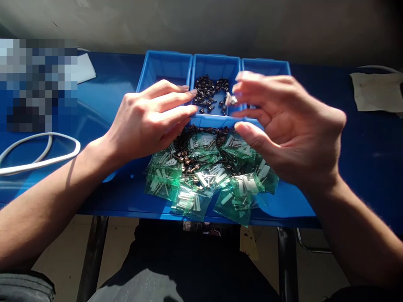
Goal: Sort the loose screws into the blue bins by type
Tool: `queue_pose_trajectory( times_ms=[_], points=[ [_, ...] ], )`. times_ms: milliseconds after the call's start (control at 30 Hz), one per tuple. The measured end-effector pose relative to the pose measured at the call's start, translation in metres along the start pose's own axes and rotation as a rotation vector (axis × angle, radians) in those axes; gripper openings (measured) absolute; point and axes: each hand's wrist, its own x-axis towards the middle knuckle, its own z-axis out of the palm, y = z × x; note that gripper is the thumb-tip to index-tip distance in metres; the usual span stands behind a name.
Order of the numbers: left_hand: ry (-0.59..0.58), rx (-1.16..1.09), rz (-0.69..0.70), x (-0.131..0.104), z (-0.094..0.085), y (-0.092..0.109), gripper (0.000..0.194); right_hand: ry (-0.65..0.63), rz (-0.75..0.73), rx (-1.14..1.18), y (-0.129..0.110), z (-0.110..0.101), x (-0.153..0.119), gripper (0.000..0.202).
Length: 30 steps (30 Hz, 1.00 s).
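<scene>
My left hand (154, 115) rests at the wall between the left blue bin (165, 67) and the middle blue bin (217, 63). Its fingers are stretched out and hold nothing. Dark screws (206, 90) lie in the middle bin. Over that bin's right side, my right hand (283, 121) has its thumb and fingers apart. A small shiny screw-like piece (231, 100), blurred, is in the air by its fingertips. Below both hands, green clear packets (190, 199) of white plugs and screws are heaped with loose dark screws (185, 159).
The right blue bin (267, 65) is partly hidden behind my right hand. A white cable (63, 157) loops on the blue table (355, 167) at left. White paper (85, 69) lies farther back, and a beige sheet (376, 92) at right.
</scene>
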Motion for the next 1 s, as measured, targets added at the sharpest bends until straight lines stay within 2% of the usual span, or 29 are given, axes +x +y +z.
queue_pose_trajectory(
  times_ms=[67,100,167,267,400,567,700,900,967,1000],
  points=[
    [-0.013,-0.019,-0.036,0.0,0.0,0.002,0.026,-0.046,-0.072,-0.128,0.001,-0.002,-0.001,0.06],
    [-0.01,-0.027,-0.047,0.0,0.0,0.002,0.027,-0.101,-0.136,-0.203,0.002,-0.003,-0.001,0.056],
    [0.018,-0.03,-0.019,0.001,0.001,0.002,0.026,-0.22,-0.293,-0.302,0.007,-0.001,-0.003,0.036],
    [0.075,-0.005,0.056,0.001,0.003,0.0,0.025,-0.381,-0.476,-0.338,0.015,0.009,-0.008,0.021],
    [0.08,0.009,0.078,0.001,0.004,-0.001,0.025,-0.434,-0.522,-0.383,0.019,0.021,-0.012,0.016],
    [0.066,-0.005,0.042,0.0,0.004,-0.001,0.026,-0.441,-0.558,-0.439,0.018,0.017,-0.011,0.017],
    [0.085,0.003,0.071,0.0,0.004,-0.002,0.025,-0.336,-0.479,-0.425,0.015,0.012,-0.012,0.024],
    [0.059,-0.01,0.046,0.0,0.003,-0.002,0.026,-0.259,-0.176,-0.09,0.004,0.007,-0.005,0.017],
    [0.051,-0.021,0.035,-0.001,0.003,-0.003,0.028,-0.162,-0.1,-0.018,0.003,0.005,-0.002,0.013],
    [0.039,-0.025,0.021,-0.001,0.002,-0.002,0.028,-0.073,-0.055,-0.016,0.003,0.003,-0.001,0.01]
  ],
)
